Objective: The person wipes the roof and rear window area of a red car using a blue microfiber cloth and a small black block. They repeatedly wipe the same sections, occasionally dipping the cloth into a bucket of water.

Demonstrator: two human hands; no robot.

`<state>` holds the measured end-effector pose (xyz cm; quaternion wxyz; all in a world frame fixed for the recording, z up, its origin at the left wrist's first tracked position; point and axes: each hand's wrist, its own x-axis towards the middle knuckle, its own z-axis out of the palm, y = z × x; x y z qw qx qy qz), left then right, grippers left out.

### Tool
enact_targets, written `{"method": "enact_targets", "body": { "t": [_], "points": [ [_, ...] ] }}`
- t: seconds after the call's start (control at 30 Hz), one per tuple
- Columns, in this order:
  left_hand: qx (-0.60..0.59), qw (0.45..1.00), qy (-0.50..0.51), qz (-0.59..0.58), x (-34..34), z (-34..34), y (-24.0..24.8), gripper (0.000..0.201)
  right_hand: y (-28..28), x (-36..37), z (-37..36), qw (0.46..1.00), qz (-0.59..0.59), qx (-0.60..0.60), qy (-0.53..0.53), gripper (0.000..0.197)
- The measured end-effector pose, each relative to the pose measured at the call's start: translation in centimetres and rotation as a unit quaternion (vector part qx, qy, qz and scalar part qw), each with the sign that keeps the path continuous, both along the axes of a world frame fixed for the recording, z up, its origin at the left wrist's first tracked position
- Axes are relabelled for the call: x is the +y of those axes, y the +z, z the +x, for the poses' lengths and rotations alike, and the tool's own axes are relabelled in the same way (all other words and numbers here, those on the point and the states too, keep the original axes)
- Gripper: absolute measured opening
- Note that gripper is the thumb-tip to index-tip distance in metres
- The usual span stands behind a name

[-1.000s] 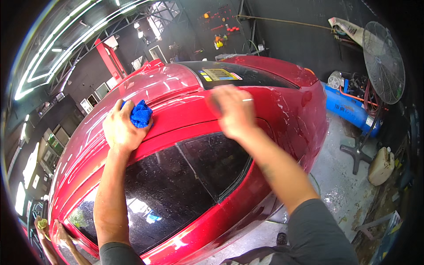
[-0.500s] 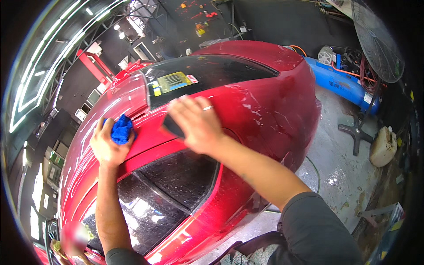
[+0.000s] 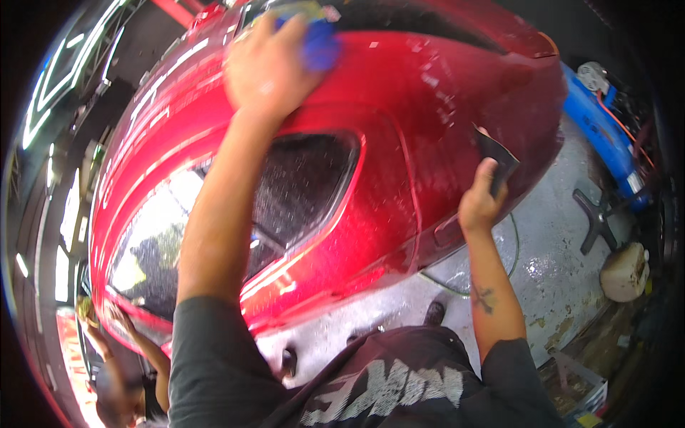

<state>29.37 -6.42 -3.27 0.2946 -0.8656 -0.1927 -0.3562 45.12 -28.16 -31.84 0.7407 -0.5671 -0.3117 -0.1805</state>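
Observation:
My left hand (image 3: 267, 71) is closed on a blue cloth (image 3: 321, 46), pressed to the red bodywork beside the rear window; motion blurs both. A red car (image 3: 378, 171) fills the middle, with pale streaks and whitish marks on its rear panel. Off to the right, my right hand (image 3: 479, 203) grips a dark, thin, bent sheet of sandpaper (image 3: 503, 158) between thumb and fingers. That sheet is held up in front of the car's rear side, and I cannot tell whether it touches the paint. Beneath my left forearm lies the dark, speckled side window (image 3: 307, 178).
At the lower left, another person (image 3: 153, 378) has hands at the car's front side, near a yellowish sponge-like thing (image 3: 84, 308). A blue air compressor tank (image 3: 606, 139), a black stand base (image 3: 594, 221) and a whitish jug (image 3: 625, 272) stand right. A green hose (image 3: 515, 246) crosses the floor.
My left hand has carried the blue cloth rightward and up to the rear window's edge. My right hand has left the bodywork there and moved right with the sandpaper. The view has shifted down.

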Motion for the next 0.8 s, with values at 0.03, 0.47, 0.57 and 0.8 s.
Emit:
{"method": "enact_targets", "body": {
  "t": [0.03,0.47,0.57,0.8],
  "points": [
    [-0.001,1.000,-0.026,-0.005,-0.6,1.5,-0.9,0.050,-3.5,-1.3,0.2,0.998,-0.025,0.050,0.027,0.045],
    [0.267,0.953,-0.140,-0.029,-8.5,-0.8,-14.6,0.046,-36.5,-42.5,-1.8,0.783,-0.548,0.241,-0.168,0.052],
    [0.259,0.929,-0.215,-0.155,-11.1,-7.0,-22.8,0.048,-41.2,-56.6,-8.0,0.784,-0.568,0.201,-0.149,0.069],
    [-0.091,0.825,-0.044,-0.557,-22.3,-23.1,-39.5,0.039,-33.0,-51.6,-13.6,0.736,-0.578,0.309,-0.171,0.047]
  ]
}}
